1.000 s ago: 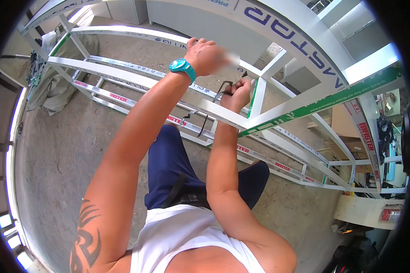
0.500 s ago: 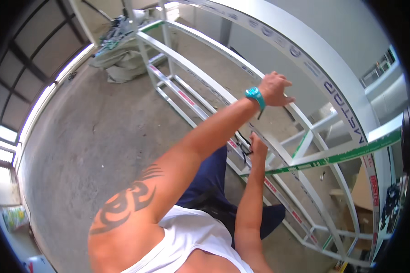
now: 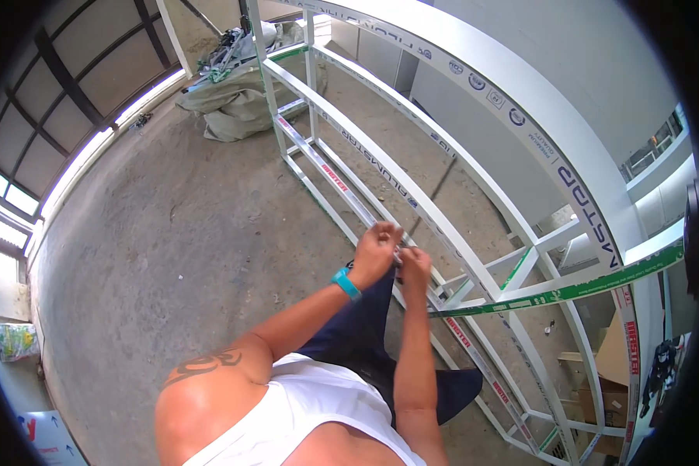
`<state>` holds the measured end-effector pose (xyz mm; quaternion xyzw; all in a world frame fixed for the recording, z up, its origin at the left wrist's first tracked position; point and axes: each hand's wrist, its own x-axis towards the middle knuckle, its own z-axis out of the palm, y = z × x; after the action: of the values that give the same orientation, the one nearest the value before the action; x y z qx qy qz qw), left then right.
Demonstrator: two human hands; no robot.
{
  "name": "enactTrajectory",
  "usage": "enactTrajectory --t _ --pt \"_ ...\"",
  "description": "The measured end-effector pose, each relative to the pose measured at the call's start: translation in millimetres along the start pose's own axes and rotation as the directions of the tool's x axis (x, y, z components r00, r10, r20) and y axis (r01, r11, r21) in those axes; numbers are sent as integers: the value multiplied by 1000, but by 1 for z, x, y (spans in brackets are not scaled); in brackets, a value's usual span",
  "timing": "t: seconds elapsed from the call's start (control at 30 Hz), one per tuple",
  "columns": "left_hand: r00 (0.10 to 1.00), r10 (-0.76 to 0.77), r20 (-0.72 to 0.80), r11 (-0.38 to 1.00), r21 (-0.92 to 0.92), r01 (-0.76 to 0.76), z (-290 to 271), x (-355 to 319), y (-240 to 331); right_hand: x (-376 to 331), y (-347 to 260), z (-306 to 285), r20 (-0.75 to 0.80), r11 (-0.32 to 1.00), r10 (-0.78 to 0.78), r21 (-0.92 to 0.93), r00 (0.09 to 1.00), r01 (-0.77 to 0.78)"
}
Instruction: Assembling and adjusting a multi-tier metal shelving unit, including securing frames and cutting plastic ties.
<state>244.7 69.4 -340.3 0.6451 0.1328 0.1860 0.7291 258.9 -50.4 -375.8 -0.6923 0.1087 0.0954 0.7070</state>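
Note:
Both hands meet over the near side of a long frame of white metal bars (image 3: 396, 180). My left hand (image 3: 376, 255), with a teal watch (image 3: 346, 284) at its wrist, has its fingers bent in a pinch close to the right. My right hand (image 3: 416, 272) is also closed, its thumb and fingers pressed together beside the left. Something small and dark shows between the two, too little of it visible to name. Just beyond the hands run the frame's lower bars (image 3: 334, 180), which carry red-and-white tape.
A green-edged crossbar (image 3: 567, 291) spans the right side. A broad white panel (image 3: 551, 85) rises behind the frame. At the back left lies a grey cloth heap (image 3: 245, 113) topped with scraps. Cardboard (image 3: 610, 349) stands at the right; a bag (image 3: 17, 342) sits far left.
My left hand has come back from above the frame's upper bars to beside my right hand, its fingers closing. My right hand, earlier with a thin black thing at it, has shifted slightly left.

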Motion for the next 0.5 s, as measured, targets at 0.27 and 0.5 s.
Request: enactTrajectory --t 0.27,0.5 --pt "982 -176 68 981 91 170 -54 53 21 -34 -18 45 299 966 -129 -179 945 188" --pt "853 427 -299 632 774 -45 -290 105 -4 -47 -48 -59 146 864 -376 -302 915 403"
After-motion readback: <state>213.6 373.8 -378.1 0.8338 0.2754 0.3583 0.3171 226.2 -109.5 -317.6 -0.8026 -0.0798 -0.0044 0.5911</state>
